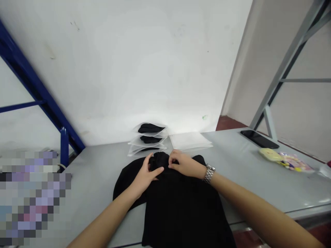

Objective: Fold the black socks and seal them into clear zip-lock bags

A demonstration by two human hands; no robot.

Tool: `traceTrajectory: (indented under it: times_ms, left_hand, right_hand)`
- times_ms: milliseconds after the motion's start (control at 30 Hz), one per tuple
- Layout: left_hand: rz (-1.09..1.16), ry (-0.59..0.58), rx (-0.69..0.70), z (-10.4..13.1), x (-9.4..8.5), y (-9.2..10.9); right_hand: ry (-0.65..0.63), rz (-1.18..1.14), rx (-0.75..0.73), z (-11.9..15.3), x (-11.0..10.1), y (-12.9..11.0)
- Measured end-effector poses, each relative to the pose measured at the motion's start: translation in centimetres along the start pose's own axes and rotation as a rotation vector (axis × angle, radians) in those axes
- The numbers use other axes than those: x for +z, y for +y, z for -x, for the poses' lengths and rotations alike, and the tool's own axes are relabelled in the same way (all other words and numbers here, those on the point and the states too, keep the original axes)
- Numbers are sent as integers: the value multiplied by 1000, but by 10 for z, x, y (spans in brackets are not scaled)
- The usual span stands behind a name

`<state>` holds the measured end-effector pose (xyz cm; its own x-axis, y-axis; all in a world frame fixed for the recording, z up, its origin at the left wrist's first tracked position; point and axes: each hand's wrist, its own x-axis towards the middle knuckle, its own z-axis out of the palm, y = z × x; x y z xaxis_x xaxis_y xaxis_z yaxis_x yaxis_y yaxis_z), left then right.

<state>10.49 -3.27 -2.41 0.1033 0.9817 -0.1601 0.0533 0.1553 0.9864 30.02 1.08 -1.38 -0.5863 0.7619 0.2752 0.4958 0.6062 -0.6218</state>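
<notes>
A black garment lies on the grey table, hanging toward me over the front edge, with a sleeve-like part spread to the left. Its far end is bunched up between my hands. My left hand curls around the left side of the bunch, thumb stretched across the cloth. At the right side of the same bunch, my right hand pinches the fabric between thumb and fingers. A metal watch is on my right wrist. Some left fingertips are hidden behind the cloth.
Behind the garment, several clear-fronted white bags with black cloth inside are stacked by the white wall. Flat white bags lie beside them. A black phone, a yellow item and a colourful packet are at right.
</notes>
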Motion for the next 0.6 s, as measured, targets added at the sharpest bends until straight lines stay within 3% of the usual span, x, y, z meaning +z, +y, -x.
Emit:
traceTrajectory:
  times_ms: [167,300,400,500,567,600]
  left_hand:
    - [-91,0,116,-7,-1,-6]
    - [-89,47,162,-9,-2,-4]
    - [-45,64,228,-5,-12,12]
    - [19,71,230,3,-33,35]
    - [-90,3,166,7,-50,45]
    - [-217,-58,141,8,-59,47]
  right_hand:
    - [-90,-83,-94,5,-1,-5]
    - [8,-116,-92,2,0,-7]
    - [173,-423,6,2,-19,-10]
    - [378,-782,122,18,-40,-13]
    - [407,-915,251,37,-44,-11]
    - [351,-921,331,48,-43,-8]
